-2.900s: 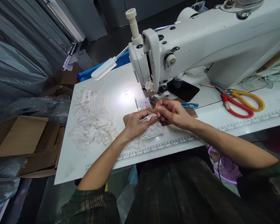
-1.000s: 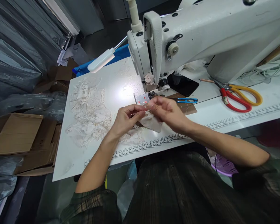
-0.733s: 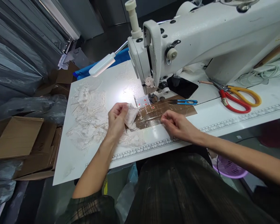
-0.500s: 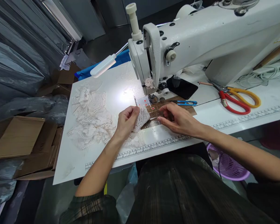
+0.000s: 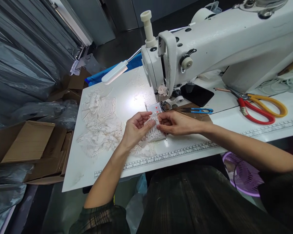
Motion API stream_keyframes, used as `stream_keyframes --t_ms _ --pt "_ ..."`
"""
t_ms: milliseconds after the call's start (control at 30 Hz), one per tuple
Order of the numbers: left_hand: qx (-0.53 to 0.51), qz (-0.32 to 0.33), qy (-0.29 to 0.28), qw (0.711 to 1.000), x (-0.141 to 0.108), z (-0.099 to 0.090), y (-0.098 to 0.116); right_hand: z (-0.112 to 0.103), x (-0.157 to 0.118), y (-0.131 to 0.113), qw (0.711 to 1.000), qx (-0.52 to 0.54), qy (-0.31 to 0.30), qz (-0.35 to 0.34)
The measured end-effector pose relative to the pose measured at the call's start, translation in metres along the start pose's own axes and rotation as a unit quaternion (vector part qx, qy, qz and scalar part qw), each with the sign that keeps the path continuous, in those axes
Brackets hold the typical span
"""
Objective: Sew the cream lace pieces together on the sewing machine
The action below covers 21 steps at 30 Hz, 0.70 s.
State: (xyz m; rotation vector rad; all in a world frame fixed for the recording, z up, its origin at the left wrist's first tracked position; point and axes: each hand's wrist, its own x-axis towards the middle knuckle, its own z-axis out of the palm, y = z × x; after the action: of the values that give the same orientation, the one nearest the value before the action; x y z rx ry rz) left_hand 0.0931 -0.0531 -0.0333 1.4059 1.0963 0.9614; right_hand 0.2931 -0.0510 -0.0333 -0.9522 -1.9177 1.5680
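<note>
White lace fabric (image 5: 154, 134) lies in front of the sewing machine's needle area, with both hands on it. My left hand (image 5: 138, 128) grips its left side between thumb and fingers. From the right, my right hand (image 5: 172, 123) pinches the lace's upper edge, the fingertips of both hands close together. Just behind them is the presser foot (image 5: 161, 105) of the white sewing machine (image 5: 168, 61); the needle is too small to make out. A heap of the same lace (image 5: 100, 120) spreads over the table to the left.
Blue thread snips (image 5: 197, 110) and a black phone (image 5: 197, 94) lie right of the needle area. Farther right are scissors (image 5: 257, 105) with red and yellow handles. A ruler strip (image 5: 171, 152) runs along the table's front edge. Below hangs a purple basket (image 5: 246, 177); cardboard boxes (image 5: 29, 141) stand at left.
My right hand has moved left from beside the lace and taken hold of it. The lace now lies more spread out between both hands. The whole view has shifted slightly.
</note>
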Motion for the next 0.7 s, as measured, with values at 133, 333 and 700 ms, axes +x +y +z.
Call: stream_keyframes --t_ms 133,333,700 --pt "0.004 -0.033 0.000 0.999 0.000 -0.005 0.004 -0.005 0.002 -0.008 0.999 -0.048 -0.025 -0.011" --pt "-0.015 -0.038 0.044 0.998 -0.002 -0.001 -0.002 -0.010 0.006 -0.007 0.993 -0.101 -0.006 -0.058" --pt "-0.043 -0.053 0.003 0.998 -0.002 0.007 0.006 -0.011 0.001 0.009 1.000 -0.006 0.005 -0.018"
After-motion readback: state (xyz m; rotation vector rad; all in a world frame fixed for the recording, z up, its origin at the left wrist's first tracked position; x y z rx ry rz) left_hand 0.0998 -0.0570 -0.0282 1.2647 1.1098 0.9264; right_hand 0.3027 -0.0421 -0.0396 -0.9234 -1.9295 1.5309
